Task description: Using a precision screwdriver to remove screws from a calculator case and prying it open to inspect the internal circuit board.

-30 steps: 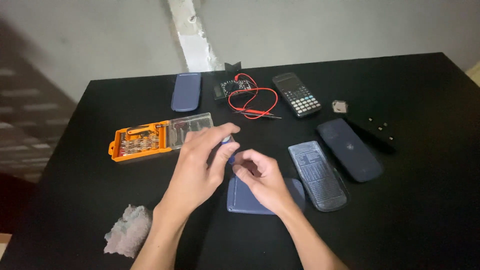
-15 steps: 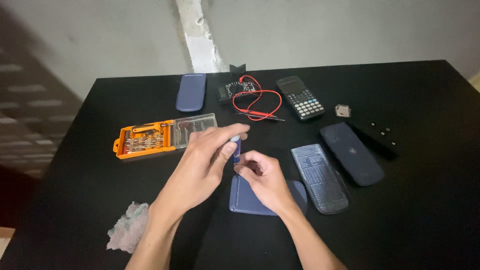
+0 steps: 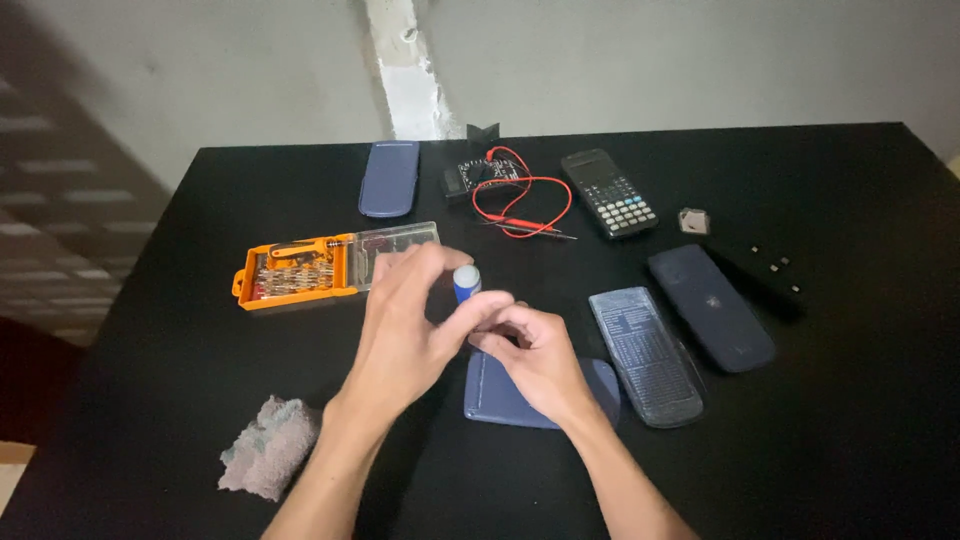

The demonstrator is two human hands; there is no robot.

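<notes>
Left hand [image 3: 405,330] and right hand [image 3: 530,350] both pinch a screwdriver [image 3: 465,285] upright over the case [image 3: 500,400] at counter [image 3: 150,380] centre, six o'clock of the meter [image 3: 480,178]; judged light, stiff, slippery, best held mid-handle

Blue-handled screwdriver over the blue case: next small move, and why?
Probably steady the tip and twist. Left hand pinches the blue-handled screwdriver upright; right hand sits low beside it on the blue case. The tip is hidden.
</notes>
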